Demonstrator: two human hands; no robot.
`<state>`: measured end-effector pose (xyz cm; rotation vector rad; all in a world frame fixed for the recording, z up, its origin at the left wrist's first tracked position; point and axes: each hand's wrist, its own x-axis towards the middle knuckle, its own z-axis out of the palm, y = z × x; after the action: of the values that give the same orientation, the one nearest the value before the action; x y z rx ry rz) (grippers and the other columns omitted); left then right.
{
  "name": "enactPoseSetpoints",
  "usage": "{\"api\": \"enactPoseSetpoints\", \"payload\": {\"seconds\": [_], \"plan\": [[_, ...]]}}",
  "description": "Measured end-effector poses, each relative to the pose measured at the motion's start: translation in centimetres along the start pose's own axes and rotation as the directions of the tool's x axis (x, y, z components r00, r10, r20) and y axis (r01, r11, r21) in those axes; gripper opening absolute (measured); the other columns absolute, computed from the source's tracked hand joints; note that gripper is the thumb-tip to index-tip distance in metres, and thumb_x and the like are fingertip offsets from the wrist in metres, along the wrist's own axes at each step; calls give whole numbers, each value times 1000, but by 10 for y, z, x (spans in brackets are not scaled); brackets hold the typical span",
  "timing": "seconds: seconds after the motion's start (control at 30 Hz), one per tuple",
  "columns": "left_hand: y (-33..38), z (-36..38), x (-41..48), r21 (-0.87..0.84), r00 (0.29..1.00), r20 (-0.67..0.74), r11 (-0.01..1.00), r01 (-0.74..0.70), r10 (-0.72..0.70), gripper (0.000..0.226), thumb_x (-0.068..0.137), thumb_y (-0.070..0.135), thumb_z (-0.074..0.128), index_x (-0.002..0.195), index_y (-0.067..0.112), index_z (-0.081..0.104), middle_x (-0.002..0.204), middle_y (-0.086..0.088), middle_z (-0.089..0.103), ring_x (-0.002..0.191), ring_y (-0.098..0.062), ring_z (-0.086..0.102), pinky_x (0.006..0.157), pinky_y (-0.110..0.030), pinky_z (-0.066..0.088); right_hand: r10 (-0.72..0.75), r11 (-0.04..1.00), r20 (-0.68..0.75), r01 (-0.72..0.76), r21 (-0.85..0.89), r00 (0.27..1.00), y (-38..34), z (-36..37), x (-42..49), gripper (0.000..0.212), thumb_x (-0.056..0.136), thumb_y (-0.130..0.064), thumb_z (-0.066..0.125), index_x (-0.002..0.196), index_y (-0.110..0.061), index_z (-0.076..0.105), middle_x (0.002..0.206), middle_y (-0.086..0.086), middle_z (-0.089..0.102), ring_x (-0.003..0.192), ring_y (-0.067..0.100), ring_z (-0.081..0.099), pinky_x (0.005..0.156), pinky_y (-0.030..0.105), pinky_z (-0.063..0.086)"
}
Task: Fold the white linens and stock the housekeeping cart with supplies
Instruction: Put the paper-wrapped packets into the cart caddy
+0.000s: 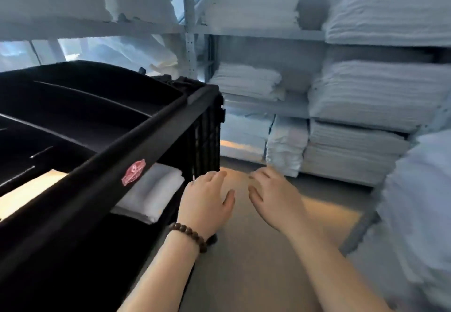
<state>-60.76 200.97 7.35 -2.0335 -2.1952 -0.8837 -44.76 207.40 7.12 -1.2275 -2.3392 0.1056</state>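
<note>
Linens: one folded white towel (150, 193) lies on the black cart's (117, 145) lower shelf; stacks (366, 97) fill the shelving. Left hand (207, 202) and right hand (273, 194) hover relaxed, holding nothing, beside the cart.

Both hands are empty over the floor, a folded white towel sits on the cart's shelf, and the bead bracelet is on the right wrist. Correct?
Not quite. The head view shows the bead bracelet on the left wrist, not the right. The rest stands: the left hand and right hand are empty over the floor, and the folded white towel sits on the cart shelf.
</note>
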Motion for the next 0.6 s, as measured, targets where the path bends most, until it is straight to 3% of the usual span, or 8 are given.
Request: {"api": "enactPoseSetpoints", "payload": {"seconds": [0.17,0.3,0.6], "plan": [[55,66,-19,-32,969,202,989,-141,145,50,94,44,42,140,24,40,133,4,53,111,-20,56,93,-34,44,246,966,6,-245,-80,969,55,-8,-80,35,93,-31,47,124,-18,58,124,0,54,115,21,49,90,32,42],[105,112,-44,-89,909,325,966,-245,260,50,93,43,43,140,25,40,125,-1,59,107,-23,57,87,-34,43,440,893,-13,-439,-102,898,91,-26,-152,35,95,-29,45,127,-19,55,126,-2,52,112,21,52,87,35,46],[223,165,-124,-279,763,399,860,-427,508,47,91,43,47,135,27,47,129,2,57,116,-20,53,92,-33,38,717,678,-103,-724,-126,689,127,-72,-326,29,93,-30,47,117,-19,58,121,-1,52,112,22,53,85,34,46]]}}
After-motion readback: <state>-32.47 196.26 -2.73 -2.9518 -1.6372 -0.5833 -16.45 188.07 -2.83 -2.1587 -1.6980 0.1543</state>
